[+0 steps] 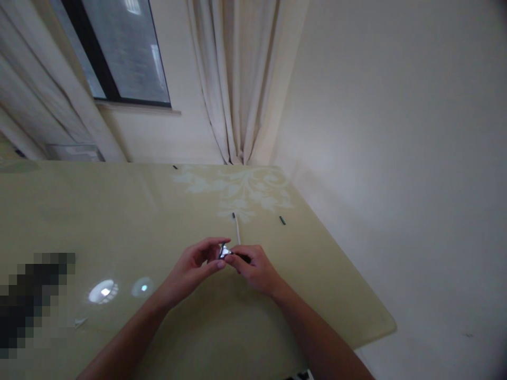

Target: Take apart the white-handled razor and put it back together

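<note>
Above the middle of the table, my left hand [200, 262] and my right hand [253, 266] meet around a small shiny metallic object [224, 252]. The thumb and a finger of my left hand pinch its left side. My right hand closes on its right side, where a dark end shows between the fingers. What exactly the object is cannot be made out. Just behind my right hand, a white cable [238, 230] with a dark tip lies on the table; its near end is hidden by the hand.
The glossy yellow-green table [328, 285] has a rounded right corner. A small dark piece [282, 220] lies at the right, another [175, 167] near the back edge. Curtains [237, 79] and a window stand behind, a pale wall [396, 158] at the right. A blurred dark patch covers the left.
</note>
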Demonstrator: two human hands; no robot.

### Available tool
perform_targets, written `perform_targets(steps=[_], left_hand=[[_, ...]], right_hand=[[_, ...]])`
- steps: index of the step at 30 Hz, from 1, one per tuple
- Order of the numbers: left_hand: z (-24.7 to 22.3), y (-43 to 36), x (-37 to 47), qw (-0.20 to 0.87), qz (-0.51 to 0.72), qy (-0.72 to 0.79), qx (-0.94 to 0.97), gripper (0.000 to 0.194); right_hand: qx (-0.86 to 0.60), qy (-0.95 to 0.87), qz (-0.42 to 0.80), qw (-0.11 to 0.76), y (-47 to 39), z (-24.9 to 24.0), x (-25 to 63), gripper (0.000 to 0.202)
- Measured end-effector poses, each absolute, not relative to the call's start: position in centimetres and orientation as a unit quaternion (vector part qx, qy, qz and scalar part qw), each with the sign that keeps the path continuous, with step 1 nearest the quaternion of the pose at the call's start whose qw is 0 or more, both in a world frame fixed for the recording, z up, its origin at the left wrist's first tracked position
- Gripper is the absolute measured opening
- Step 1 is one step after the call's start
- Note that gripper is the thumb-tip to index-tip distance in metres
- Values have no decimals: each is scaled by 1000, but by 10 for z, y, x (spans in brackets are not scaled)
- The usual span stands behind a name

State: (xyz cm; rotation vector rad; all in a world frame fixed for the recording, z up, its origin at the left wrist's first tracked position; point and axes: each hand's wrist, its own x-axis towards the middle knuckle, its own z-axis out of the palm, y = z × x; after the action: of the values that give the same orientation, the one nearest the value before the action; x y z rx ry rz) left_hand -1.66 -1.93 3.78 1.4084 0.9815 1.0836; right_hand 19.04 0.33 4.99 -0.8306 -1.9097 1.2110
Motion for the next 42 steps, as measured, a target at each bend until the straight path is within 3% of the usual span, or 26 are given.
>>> perform_targets(steps=[11,22,29,38,42], left_hand=[[38,-16,-8,449,476,483,582,45],[46,-19,-14,538,469,431,552,52],[46,-18,-13,505,486,463,543,43],[44,-18,-13,506,534,442,513,29],[42,-19,-12,532,542,421,496,23]], right_hand=[[-374,-755,388,373,5,43,183,37],[-337,-769,386,382,4,50,187,27],[-347,-763,393,378,4,51,188,29],[-359,-690,506,372,6,40,186,53],[-338,-669,551,367,5,37,185,55]])
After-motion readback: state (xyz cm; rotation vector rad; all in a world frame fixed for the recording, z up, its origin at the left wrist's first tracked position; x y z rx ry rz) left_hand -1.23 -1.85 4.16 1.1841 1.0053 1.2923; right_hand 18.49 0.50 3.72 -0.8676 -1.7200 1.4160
